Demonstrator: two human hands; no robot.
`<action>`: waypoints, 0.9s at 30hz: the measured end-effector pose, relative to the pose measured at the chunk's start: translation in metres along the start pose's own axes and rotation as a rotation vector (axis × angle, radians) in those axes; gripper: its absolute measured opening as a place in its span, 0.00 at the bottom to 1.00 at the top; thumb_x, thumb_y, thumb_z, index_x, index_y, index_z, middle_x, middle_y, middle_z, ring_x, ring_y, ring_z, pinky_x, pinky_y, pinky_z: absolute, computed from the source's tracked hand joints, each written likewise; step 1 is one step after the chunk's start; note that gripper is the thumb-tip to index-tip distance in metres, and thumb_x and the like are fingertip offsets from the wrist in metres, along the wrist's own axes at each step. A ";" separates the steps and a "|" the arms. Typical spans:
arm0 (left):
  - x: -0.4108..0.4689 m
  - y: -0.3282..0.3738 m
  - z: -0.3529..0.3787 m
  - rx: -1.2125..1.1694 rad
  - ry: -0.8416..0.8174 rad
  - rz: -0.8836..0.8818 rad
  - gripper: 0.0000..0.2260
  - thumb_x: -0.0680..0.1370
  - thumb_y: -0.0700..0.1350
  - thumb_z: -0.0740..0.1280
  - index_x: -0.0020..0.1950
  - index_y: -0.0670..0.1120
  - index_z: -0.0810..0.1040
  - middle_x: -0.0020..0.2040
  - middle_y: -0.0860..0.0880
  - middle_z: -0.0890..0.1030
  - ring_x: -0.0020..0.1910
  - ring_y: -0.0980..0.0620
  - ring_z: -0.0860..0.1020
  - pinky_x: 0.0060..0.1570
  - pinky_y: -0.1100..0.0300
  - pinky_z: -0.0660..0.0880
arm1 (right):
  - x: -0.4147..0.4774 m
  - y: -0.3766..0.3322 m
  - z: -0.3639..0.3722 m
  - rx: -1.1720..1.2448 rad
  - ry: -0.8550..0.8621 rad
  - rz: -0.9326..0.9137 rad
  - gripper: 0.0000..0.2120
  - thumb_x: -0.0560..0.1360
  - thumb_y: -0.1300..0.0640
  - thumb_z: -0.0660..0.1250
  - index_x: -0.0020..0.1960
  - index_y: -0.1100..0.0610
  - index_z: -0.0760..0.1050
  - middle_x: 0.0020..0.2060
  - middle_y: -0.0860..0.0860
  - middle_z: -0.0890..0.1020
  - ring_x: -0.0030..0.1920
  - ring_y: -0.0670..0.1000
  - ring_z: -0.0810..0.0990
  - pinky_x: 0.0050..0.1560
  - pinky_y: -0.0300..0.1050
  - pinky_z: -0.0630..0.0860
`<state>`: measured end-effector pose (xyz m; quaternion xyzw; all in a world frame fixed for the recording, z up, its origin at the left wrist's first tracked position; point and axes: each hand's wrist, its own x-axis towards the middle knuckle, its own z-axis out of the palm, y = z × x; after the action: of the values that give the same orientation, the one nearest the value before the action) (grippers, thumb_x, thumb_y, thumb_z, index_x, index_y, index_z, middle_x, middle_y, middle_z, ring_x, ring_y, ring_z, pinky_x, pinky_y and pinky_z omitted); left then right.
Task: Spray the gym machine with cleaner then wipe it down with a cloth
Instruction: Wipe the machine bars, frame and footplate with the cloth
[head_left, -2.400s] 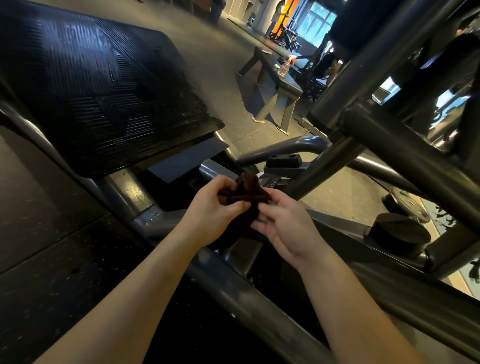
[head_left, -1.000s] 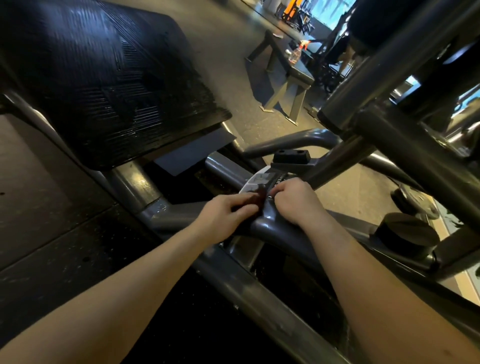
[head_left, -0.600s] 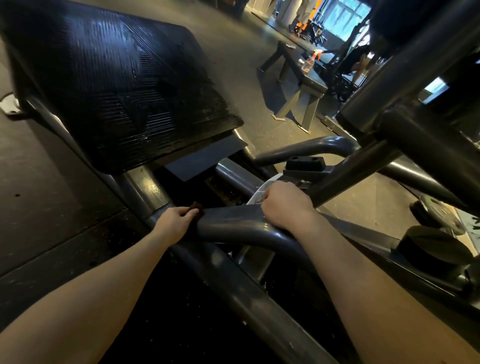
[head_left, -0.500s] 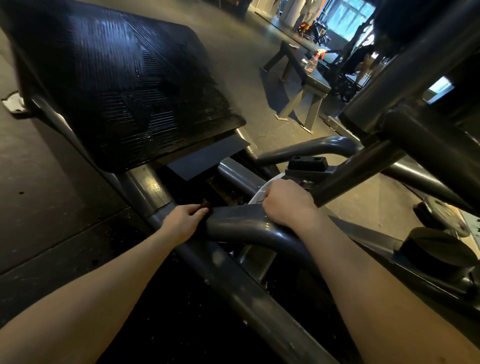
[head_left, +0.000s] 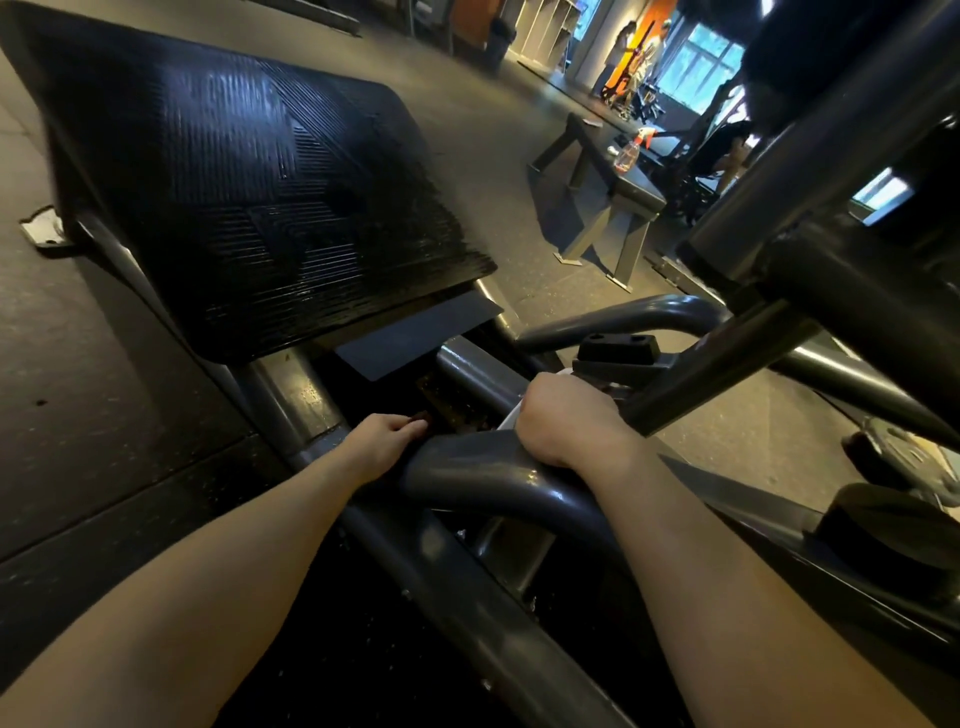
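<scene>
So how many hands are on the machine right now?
2. The left hand holds a dark cloth against the left end of the curved bar; the right hand grips the same bar further right. Neither is hidden.

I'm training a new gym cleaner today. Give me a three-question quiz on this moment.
1. True or false: the spray bottle stands on the bench.
2. Which hand holds the dark cloth? A) left hand B) right hand
3. Fill in: the right hand grips the machine's curved grey ____.
Key: 1 true; 2 A; 3 bar.
</scene>
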<state>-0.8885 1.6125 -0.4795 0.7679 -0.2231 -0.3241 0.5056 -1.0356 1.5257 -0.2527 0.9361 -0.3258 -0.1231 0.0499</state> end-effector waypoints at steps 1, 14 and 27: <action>0.004 -0.010 -0.002 0.004 0.032 -0.046 0.15 0.83 0.56 0.66 0.60 0.49 0.85 0.50 0.49 0.85 0.57 0.45 0.82 0.61 0.51 0.75 | 0.000 0.000 0.001 -0.007 0.006 0.002 0.13 0.81 0.52 0.65 0.63 0.56 0.75 0.51 0.54 0.80 0.50 0.54 0.80 0.56 0.53 0.78; -0.081 0.029 0.018 0.011 0.156 0.122 0.13 0.84 0.58 0.64 0.67 0.62 0.81 0.56 0.60 0.83 0.60 0.57 0.79 0.62 0.57 0.73 | -0.009 -0.005 -0.001 0.020 -0.025 0.046 0.15 0.80 0.50 0.63 0.62 0.57 0.74 0.47 0.54 0.79 0.47 0.54 0.79 0.46 0.49 0.73; -0.028 -0.077 -0.022 -0.068 0.177 -0.142 0.16 0.84 0.54 0.65 0.69 0.52 0.81 0.61 0.50 0.83 0.63 0.48 0.80 0.60 0.59 0.71 | -0.016 -0.007 0.007 -0.106 -0.174 -0.040 0.41 0.58 0.27 0.76 0.65 0.47 0.78 0.59 0.51 0.77 0.59 0.53 0.76 0.59 0.56 0.79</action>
<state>-0.8914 1.6751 -0.5367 0.7896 -0.1116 -0.2972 0.5251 -1.0452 1.5404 -0.2575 0.9242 -0.3031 -0.2219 0.0687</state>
